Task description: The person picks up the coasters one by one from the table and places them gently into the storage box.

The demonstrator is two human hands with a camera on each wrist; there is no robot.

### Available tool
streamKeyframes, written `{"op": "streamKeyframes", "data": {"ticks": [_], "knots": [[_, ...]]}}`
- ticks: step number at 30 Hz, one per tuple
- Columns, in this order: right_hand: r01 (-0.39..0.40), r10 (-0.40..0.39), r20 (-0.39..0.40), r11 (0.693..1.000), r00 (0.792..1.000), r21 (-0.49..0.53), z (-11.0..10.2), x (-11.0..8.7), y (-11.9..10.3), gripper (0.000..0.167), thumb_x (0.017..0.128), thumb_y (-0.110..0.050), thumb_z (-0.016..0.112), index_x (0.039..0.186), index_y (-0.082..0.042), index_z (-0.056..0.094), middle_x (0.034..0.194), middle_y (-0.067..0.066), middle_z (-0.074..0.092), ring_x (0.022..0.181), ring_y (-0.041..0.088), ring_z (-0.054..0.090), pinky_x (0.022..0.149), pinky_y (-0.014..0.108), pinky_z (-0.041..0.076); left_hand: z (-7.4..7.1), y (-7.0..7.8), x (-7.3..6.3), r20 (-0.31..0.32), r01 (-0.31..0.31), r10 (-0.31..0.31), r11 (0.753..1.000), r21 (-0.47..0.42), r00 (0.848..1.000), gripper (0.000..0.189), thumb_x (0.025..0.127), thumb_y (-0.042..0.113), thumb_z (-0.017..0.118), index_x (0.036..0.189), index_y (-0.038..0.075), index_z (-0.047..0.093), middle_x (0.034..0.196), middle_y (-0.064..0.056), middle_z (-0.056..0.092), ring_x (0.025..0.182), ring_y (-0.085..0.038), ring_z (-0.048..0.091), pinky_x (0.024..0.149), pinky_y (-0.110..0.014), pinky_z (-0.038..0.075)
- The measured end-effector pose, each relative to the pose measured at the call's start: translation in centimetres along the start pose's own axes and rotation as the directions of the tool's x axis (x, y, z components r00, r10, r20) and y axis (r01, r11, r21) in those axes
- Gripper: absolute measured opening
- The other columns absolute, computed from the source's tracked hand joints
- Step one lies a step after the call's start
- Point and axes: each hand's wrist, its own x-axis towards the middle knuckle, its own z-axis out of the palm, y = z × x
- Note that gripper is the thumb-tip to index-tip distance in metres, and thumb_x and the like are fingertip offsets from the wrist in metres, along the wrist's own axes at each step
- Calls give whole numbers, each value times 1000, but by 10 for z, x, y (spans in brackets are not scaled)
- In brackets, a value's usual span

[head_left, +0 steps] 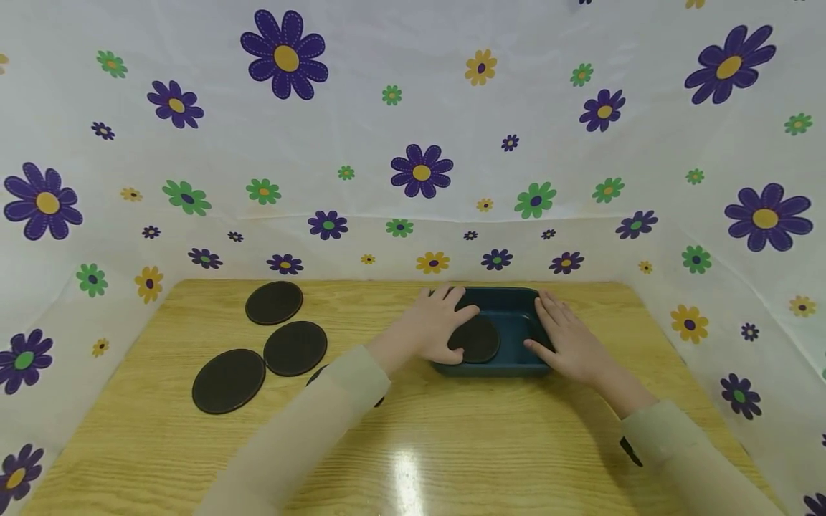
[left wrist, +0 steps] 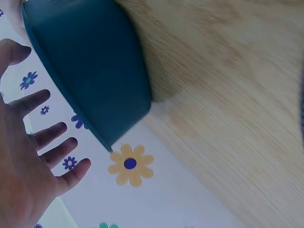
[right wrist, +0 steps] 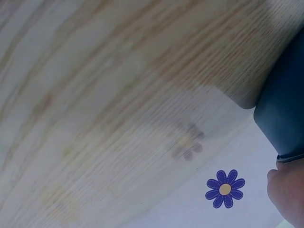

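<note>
A dark teal rectangular bin [head_left: 510, 370] stands on the table, with a round black disc [head_left: 479, 340] at its left end. My left hand [head_left: 439, 326] is over that end, its fingers spread beside the disc and partly covering it. In the left wrist view the fingers of the left hand [left wrist: 33, 156] are extended and apart, above the bin's rim [left wrist: 66, 97]. Over the bin's right side lies my right hand [head_left: 574, 344], fingers straight along the rim and thumb reaching over the inside. Only a small part of the right hand [right wrist: 287, 192] shows in the right wrist view, at the rim.
On the left of the wooden table [head_left: 452, 451] lie more flat black discs: a far one [head_left: 274, 302], a middle one [head_left: 295, 348] and a near one [head_left: 229, 381]. Another is mostly hidden under my left sleeve [head_left: 348, 390]. A flowered white cloth [head_left: 361, 107] stands around the table.
</note>
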Motion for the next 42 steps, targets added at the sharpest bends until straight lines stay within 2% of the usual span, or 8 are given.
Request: {"op": "streamKeyframes", "data": {"ticks": [5, 12, 15, 19, 23, 26, 31, 42], "knots": [[1, -1, -3, 1000, 1000, 5, 2, -1, 1, 90, 107, -48, 56, 162, 14, 22, 173, 33, 14, 162, 49, 14, 133, 57, 13, 1, -10, -21, -28, -10, 10, 1000, -10, 1000, 77, 92, 58, 68, 159, 27, 47, 163, -14, 42, 149, -35, 43, 115, -59, 44], [-4, 4, -4, 1000, 1000, 15, 2, -2, 1, 90, 107, -48, 56, 163, 14, 21, 173, 33, 14, 162, 49, 13, 133, 57, 12, -2, -20, -51, -3, 2, -2, 1000, 0, 1000, 80, 92, 60, 69, 160, 27, 45, 163, -15, 42, 146, -37, 46, 114, -61, 44], [-4, 4, -1, 1000, 1000, 6, 1, -2, 0, 90, 107, -48, 55, 163, 13, 20, 174, 32, 13, 163, 49, 13, 133, 57, 12, -3, -24, -64, -4, 1, -1, 1000, -26, 1000, 80, 91, 58, 71, 160, 25, 46, 163, -17, 42, 147, -40, 45, 115, -64, 42], [-2, 2, 4, 1000, 1000, 6, 0, -1, 0, 90, 108, -47, 55, 163, 13, 19, 174, 32, 12, 163, 49, 12, 133, 58, 12, -5, -27, -81, -31, -3, 1, 997, -72, 1000, 78, 91, 55, 73, 158, 22, 50, 162, -19, 44, 148, -42, 43, 115, -66, 40], [-5, 4, 8, 1000, 1000, 12, -2, -1, -1, 90, 108, -48, 55, 163, 13, 19, 174, 32, 11, 163, 49, 12, 133, 58, 12, -3, -29, -96, -63, -9, 4, 997, -73, 998, 72, 92, 53, 71, 155, 22, 54, 161, -17, 44, 148, -41, 44, 114, -65, 42], [-8, 8, 10, 1000, 1000, 16, -2, -1, -1, 90, 107, -48, 55, 163, 13, 19, 174, 32, 12, 163, 49, 12, 133, 58, 11, 0, -30, -107, -74, -9, 4, 997, -73, 997, 69, 93, 52, 70, 153, 23, 54, 161, -17, 45, 147, -40, 45, 113, -64, 43], [-11, 11, 8, 1000, 1000, 13, -1, -1, 0, 90, 107, -47, 55, 164, 13, 19, 174, 32, 11, 163, 50, 12, 133, 58, 12, 9, -31, -124, -57, 7, -11, 997, -80, 998, 70, 91, 50, 71, 153, 23, 53, 158, -18, 47, 145, -40, 46, 112, -64, 44], [-9, 9, 8, 1000, 1000, -2, 1, -1, 1, 90, 107, -48, 54, 164, 13, 19, 174, 31, 11, 163, 49, 13, 133, 58, 11, 41, -30, -157, -79, 9, -15, 997, -81, 997, 64, 89, 51, 70, 146, 23, 58, 149, -16, 52, 135, -38, 53, 102, -59, 49]]}}
